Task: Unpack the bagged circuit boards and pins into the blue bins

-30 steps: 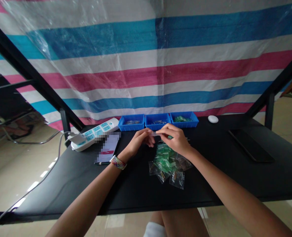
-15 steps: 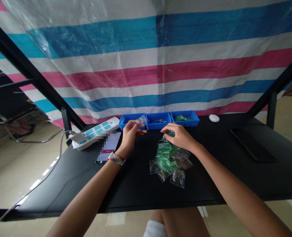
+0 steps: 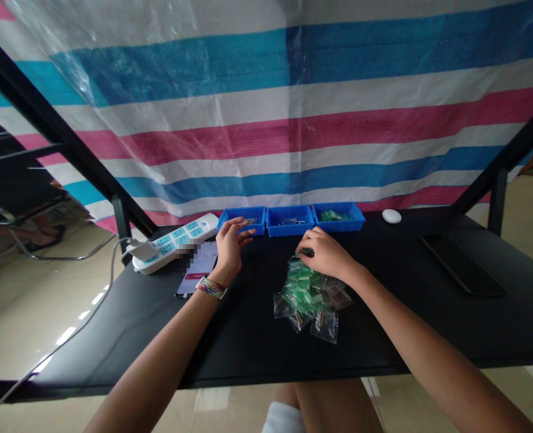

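My left hand [image 3: 229, 242] hovers just in front of the left blue tray [image 3: 243, 219], fingers apart and holding nothing; a small clear bag lies in that tray. My right hand [image 3: 322, 252] rests on the far end of a pile of small clear bags with green parts [image 3: 309, 294] on the black table [image 3: 248, 337], fingertips pinched on something small and dark I cannot make out. A middle blue tray [image 3: 289, 220] holds metal pins, and a right blue tray [image 3: 341, 216] holds green parts.
A white power strip [image 3: 171, 242] and a phone [image 3: 198, 267] lie at the left. A white round object [image 3: 391, 216] and a dark flat tablet [image 3: 462, 263] lie at the right. A striped tarp hangs behind the table, between black frame posts.
My hands held a small clear bag together; the left hand carried it to the left tray and let go. The right hand dropped onto the pile of bags.
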Demonstrator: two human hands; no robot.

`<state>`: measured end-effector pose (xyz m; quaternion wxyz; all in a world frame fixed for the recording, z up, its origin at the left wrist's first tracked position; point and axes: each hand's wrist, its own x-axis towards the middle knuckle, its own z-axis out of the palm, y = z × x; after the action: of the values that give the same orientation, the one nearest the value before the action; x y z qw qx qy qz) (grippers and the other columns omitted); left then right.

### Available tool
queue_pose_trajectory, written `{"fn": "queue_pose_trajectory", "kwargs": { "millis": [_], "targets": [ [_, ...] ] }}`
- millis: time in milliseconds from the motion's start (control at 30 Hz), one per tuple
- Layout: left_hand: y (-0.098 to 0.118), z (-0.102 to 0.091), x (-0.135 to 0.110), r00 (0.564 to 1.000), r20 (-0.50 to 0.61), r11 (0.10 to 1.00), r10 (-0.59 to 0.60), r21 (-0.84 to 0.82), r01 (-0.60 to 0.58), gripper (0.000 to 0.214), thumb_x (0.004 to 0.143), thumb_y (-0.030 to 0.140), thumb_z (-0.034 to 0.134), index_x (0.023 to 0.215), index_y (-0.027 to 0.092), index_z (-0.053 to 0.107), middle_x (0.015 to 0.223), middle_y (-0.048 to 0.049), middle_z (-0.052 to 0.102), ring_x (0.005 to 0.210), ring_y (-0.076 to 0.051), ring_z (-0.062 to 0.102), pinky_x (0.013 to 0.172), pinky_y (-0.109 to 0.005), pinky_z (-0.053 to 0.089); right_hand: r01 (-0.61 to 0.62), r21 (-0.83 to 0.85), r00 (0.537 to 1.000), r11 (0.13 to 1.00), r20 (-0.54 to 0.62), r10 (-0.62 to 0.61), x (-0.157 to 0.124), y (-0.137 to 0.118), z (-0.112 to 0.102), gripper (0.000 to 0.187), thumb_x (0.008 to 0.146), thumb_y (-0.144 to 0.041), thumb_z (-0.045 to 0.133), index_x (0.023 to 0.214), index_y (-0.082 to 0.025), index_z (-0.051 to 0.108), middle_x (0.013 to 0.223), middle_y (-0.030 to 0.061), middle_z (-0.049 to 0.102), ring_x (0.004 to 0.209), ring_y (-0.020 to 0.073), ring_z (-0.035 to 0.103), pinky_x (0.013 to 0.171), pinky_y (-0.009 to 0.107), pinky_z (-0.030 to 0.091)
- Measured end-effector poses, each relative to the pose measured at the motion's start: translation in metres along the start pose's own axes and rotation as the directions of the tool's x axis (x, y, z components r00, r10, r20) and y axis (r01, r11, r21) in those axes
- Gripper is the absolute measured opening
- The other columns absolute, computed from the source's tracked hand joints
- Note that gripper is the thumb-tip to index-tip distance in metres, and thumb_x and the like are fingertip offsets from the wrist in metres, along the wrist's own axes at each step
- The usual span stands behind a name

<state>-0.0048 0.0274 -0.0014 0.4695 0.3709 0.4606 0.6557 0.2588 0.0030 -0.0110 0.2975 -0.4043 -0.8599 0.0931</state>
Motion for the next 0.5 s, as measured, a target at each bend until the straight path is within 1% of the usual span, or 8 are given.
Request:
{"fn": "queue_pose_trajectory", "kwargs": {
  "millis": [67,167,267,367,500],
  "targets": [
    [-0.0003,0.0013,-0.0009,1.000,0.002,1.000,0.006,0.018,-0.006,0.027,0.075,0.033,0.069,0.096,0.018,0.061,0.098,-0.0038,0.073,0.071,-0.013,0.073,0.062,-0.022,0.052,0.017,0.004,1.000,1.000,-0.002,-0.017,0.0002,0.0007,0.0015,0.015,0.083,-0.005,0.073,0.081,-0.020,0.077,0.087,0.0075,0.067,0.095,0.0254,0.058,0.087,0.040,0.050],
    [-0.0010,0.0031,-0.0018,1.000,0.013,0.998,0.027,0.047,-0.028,0.027,0.071,0.033,0.071,0.091,0.019,0.059,0.091,-0.0008,0.069,0.066,-0.011,0.069,0.058,-0.021,0.049,0.028,0.012,1.000,1.000,0.004,-0.028,0.0008,0.0030,0.0034,0.018,0.083,-0.002,0.071,0.079,-0.020,0.073,0.088,0.0068,0.066,0.095,0.0245,0.058,0.086,0.038,0.049],
    [-0.0034,0.0036,-0.0026,0.997,0.035,0.992,0.065,0.102,-0.068,0.026,0.072,0.034,0.070,0.091,0.019,0.060,0.091,-0.0006,0.067,0.066,-0.011,0.067,0.057,-0.020,0.048,0.039,0.015,0.999,0.999,0.028,-0.040,0.0012,0.0052,0.0039,0.018,0.085,-0.002,0.070,0.082,-0.019,0.074,0.090,0.0068,0.067,0.096,0.0245,0.058,0.087,0.038,0.049],
    [-0.0067,0.0035,-0.0041,0.991,0.078,0.979,0.108,0.166,-0.120,0.024,0.076,0.036,0.067,0.092,0.019,0.060,0.093,-0.0014,0.066,0.067,-0.011,0.067,0.055,-0.020,0.048,0.037,-0.013,0.999,0.999,0.038,-0.036,0.0013,0.0061,0.0027,0.013,0.087,-0.008,0.073,0.083,-0.020,0.076,0.089,0.0079,0.067,0.096,0.0257,0.057,0.088,0.040,0.049],
    [-0.0082,0.0055,-0.0082,0.983,0.132,0.966,0.127,0.208,-0.153,0.021,0.077,0.034,0.067,0.090,0.020,0.060,0.095,-0.0017,0.065,0.068,-0.012,0.066,0.056,-0.021,0.049,0.014,-0.009,1.000,1.000,0.025,-0.014,0.0013,0.0056,0.0006,0.015,0.085,-0.006,0.075,0.079,-0.020,0.075,0.086,0.0073,0.066,0.094,0.0253,0.057,0.086,0.039,0.048]
  ]
}}
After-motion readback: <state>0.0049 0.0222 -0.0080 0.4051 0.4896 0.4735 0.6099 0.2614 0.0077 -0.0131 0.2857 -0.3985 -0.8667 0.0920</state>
